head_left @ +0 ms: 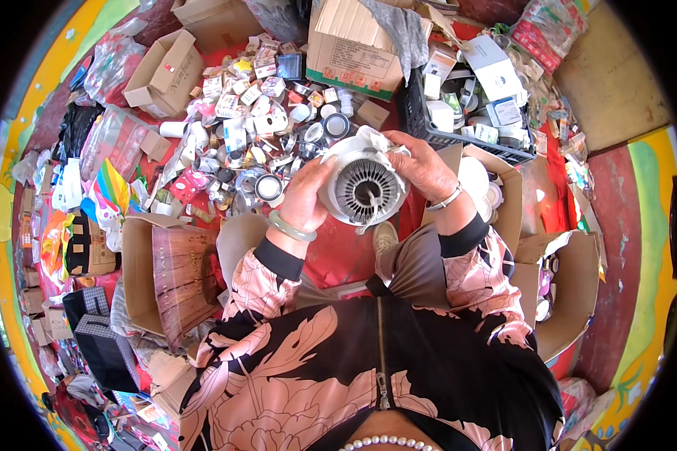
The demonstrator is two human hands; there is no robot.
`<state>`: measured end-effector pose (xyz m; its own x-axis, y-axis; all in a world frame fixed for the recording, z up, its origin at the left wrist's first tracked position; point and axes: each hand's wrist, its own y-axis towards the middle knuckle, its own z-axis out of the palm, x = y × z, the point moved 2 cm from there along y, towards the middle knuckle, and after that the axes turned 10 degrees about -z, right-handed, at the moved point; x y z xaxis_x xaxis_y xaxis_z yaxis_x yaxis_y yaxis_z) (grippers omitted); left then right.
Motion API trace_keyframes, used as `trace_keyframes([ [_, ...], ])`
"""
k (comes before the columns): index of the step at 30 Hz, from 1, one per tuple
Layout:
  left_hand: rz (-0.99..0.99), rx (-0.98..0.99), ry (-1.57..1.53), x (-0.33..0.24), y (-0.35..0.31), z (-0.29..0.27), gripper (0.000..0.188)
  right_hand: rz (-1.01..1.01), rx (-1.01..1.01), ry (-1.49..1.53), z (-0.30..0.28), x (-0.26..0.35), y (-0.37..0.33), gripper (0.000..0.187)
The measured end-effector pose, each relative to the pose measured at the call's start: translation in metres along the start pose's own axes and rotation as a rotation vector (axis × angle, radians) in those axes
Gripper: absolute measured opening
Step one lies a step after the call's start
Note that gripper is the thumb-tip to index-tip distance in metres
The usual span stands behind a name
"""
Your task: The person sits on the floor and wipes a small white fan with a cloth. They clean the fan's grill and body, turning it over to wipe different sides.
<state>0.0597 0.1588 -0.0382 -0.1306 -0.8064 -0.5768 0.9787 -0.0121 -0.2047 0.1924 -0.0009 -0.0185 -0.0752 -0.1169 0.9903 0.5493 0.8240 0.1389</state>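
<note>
In front of my chest I hold a round white light fitting [368, 186] with a ring of grey radial fins and a dark middle. A short lead hangs from its centre. My left hand [306, 192] grips its left side, thumb along the rim, with a green bangle on that wrist. On the upper right edge, my right hand [423, 167] has its fingers wrapped over the rim; a silver bracelet circles the wrist. Whitish plastic or wrapping sticks up at the fitting's far edge. The fingertips beneath it are partly hidden.
Beyond my hands lies a heap of loose lamp parts and small boxes [263, 113]. A black crate [421, 113] full of boxed items stands far right. Open cartons flank me, one at left [139, 278] and one at right [579, 293]. A large carton [353, 56] stands behind.
</note>
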Motion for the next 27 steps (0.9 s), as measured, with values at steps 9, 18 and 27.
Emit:
trace_keyframes([
  [9, 0.006, -0.007, -0.014, 0.002, 0.007, -0.007, 0.033, -0.654, -0.464, -0.593, -0.014, 0.004, 0.004, 0.017],
  [18, 0.011, -0.062, 0.216, 0.003, 0.004, -0.003, 0.029, -0.486, -0.101, -0.66, 0.012, 0.038, 0.0, 0.019],
  [27, -0.024, -0.077, 0.332, 0.009, 0.003, 0.001, 0.03, -0.174, 0.06, -0.455, 0.004, 0.028, 0.0, 0.015],
])
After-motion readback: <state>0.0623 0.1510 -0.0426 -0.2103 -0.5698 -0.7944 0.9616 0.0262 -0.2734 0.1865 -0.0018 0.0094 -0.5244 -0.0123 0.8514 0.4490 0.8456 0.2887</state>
